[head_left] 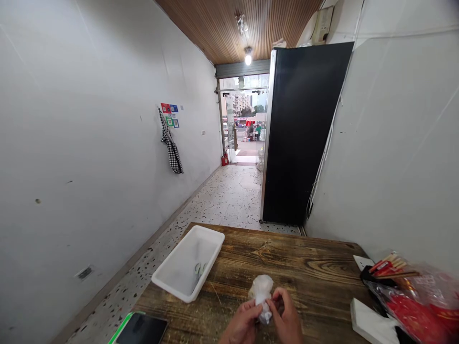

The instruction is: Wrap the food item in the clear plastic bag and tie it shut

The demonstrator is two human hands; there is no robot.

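Just above the front of the wooden table (258,253), a small bunched-up white plastic bag (261,288) is between my hands. Something pale seems to be inside its rounded far end, but the plastic hides what it is. The fingers of my left hand (244,319) pinch the bag's gathered neck from the left. From the other side my right hand (286,313) pinches the same twisted part with thumb and forefinger. To the left lies a white plastic tray (172,282) with green-handled scissors (198,271) in it.
A dark phone (143,329) lies at the table's front left. At the right are a pack of white tissues (371,322), chopsticks (394,267) and red plastic packaging (416,310). Beyond the table stands a tall black cabinet (304,134). A checked apron (172,148) hangs on the left wall.
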